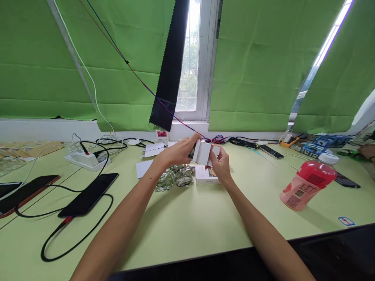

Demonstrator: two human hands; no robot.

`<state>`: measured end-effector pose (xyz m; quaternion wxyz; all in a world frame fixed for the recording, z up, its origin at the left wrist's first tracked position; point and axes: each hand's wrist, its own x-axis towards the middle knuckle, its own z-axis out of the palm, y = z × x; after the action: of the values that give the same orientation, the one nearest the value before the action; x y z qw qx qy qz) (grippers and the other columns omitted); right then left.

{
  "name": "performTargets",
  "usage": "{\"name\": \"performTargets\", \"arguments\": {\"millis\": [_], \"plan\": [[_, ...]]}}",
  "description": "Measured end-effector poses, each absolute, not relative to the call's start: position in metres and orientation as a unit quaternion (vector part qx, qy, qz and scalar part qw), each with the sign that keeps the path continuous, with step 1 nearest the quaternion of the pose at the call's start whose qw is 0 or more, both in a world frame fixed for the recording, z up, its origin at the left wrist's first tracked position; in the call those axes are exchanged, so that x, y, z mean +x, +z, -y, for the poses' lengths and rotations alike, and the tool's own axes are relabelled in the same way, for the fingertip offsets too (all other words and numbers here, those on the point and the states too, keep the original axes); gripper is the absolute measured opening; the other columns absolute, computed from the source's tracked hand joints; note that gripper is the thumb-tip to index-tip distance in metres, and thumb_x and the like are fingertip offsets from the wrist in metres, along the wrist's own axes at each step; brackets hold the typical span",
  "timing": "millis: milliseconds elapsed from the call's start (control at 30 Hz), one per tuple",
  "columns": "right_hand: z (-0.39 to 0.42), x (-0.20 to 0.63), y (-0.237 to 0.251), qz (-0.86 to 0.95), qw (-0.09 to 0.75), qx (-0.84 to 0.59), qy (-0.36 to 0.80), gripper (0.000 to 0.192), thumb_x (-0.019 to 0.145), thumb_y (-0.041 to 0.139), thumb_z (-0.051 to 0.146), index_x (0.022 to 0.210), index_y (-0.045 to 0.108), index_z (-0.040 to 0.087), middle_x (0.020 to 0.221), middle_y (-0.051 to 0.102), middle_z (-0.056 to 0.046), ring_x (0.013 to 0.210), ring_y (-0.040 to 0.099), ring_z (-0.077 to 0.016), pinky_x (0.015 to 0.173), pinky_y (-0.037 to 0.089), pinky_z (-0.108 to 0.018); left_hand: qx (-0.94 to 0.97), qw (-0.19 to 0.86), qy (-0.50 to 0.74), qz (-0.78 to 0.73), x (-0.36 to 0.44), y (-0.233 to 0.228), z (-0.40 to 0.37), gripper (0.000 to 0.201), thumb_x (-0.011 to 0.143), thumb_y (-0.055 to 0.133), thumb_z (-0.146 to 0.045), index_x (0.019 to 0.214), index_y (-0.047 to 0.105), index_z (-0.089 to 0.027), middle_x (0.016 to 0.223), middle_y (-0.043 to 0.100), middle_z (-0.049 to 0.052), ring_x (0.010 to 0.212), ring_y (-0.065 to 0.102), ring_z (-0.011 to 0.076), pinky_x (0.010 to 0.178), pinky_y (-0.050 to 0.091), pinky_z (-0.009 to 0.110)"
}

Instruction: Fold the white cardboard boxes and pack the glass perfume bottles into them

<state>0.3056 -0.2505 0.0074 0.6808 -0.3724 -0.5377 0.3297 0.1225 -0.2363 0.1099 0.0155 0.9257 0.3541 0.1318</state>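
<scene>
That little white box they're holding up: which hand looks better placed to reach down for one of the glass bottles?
Probably the left. Both the left hand and the right hand grip the white box, but the glass bottles lie right under the left wrist, while the right hand hangs over another small box.

phones (17,193) — cut by left edge | box (203,153) print — too small

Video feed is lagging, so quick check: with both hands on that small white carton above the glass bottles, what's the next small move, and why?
Probably finish squaring the small white carton open. The left hand and right hand hold it in the air, flaps loose, and it looks only partly formed. The glass bottles stand just below it on the table, beside a closed white box, so an open carton seems needed first.
</scene>
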Motion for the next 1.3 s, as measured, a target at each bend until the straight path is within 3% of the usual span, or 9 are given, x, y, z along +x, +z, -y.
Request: {"name": "performTargets", "arguments": {"millis": [367,900,1300], "plan": [[0.248,0.305,0.004,0.549,0.676,-0.362,0.331,0.034,0.089,0.065,0.052,0.107,0.057,0.023,0.061,0.059,0.008,0.037,0.056,-0.0143,0.033,0.040,-0.027,0.929,0.014,0.123,-0.349,0.124,0.110,0.239,0.058,0.073,0.061,-0.004,0.120,0.034,-0.024,0.108,0.061,0.006,0.107,0.061,0.0267,0.082,0.046,0.030],[0.249,0.302,0.003,0.562,0.674,-0.346,0.332,0.028,0.092,0.064,0.048,0.099,0.054,0.023,0.058,0.057,0.009,0.035,0.056,-0.0140,0.032,0.041,-0.026,0.933,0.024,0.136,-0.332,0.128,0.111,0.245,0.062,0.072,0.062,-0.002,0.124,0.035,-0.022,0.116,0.062,0.010,0.108,0.063,0.0275,0.086,0.048,0.032],[0.245,0.299,-0.003,0.565,0.656,-0.377,0.330,0.031,0.092,0.063,0.053,0.095,0.057,0.023,0.058,0.056,0.008,0.036,0.055,-0.0130,0.033,0.044,-0.026,0.940,0.026,0.159,-0.300,0.132,0.108,0.247,0.054,0.070,0.065,-0.003,0.112,0.037,-0.023,0.111,0.063,0.009,0.105,0.065,0.0287,0.085,0.050,0.034]]}}
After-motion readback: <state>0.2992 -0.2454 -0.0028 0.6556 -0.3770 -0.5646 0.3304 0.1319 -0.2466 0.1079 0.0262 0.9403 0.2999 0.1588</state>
